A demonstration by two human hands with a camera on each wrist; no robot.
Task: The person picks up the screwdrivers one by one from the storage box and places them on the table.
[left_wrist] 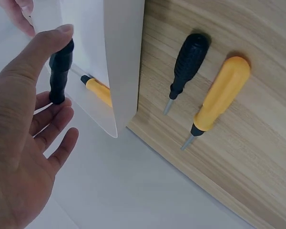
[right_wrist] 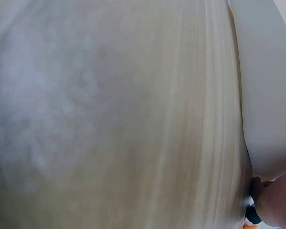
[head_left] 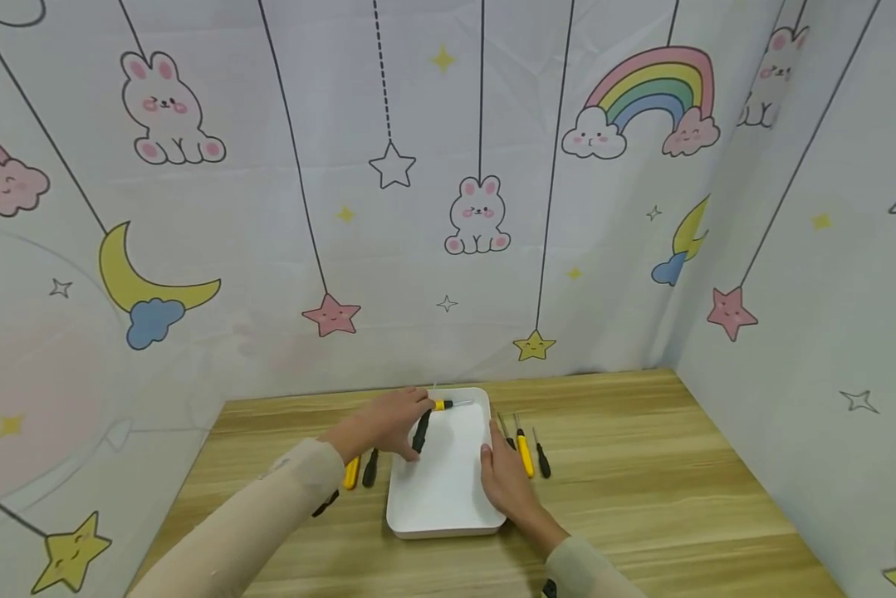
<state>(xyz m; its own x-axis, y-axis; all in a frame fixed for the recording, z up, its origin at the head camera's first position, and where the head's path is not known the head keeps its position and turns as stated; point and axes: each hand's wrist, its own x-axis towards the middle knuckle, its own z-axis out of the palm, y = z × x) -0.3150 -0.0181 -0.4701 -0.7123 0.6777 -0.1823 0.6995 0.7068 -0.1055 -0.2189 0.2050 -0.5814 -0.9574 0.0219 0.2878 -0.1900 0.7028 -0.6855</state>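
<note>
My left hand [head_left: 391,419] holds a black-handled screwdriver [left_wrist: 60,71] between thumb and fingertips, over the left side of a white tray [head_left: 448,490]. Its shaft cannot be made out. Inside the tray, at the far end, lies a yellow-handled screwdriver [head_left: 442,405], partly hidden by that hand. My right hand [head_left: 511,482] grips the tray's right wall, with the thumb over the rim and the fingers along the outside. In the right wrist view only part of that hand [right_wrist: 279,202] shows, beside the tray's outer wall [right_wrist: 267,90].
Right of the tray lie a yellow screwdriver [head_left: 525,455] and two black ones, the nearer-edge one [head_left: 543,461] in full sight. On the left are another yellow screwdriver [left_wrist: 224,93], a black one [left_wrist: 190,59] and a dark object [head_left: 325,503] half behind the sleeve. A patterned curtain [head_left: 418,332] borders the wooden table [head_left: 642,482].
</note>
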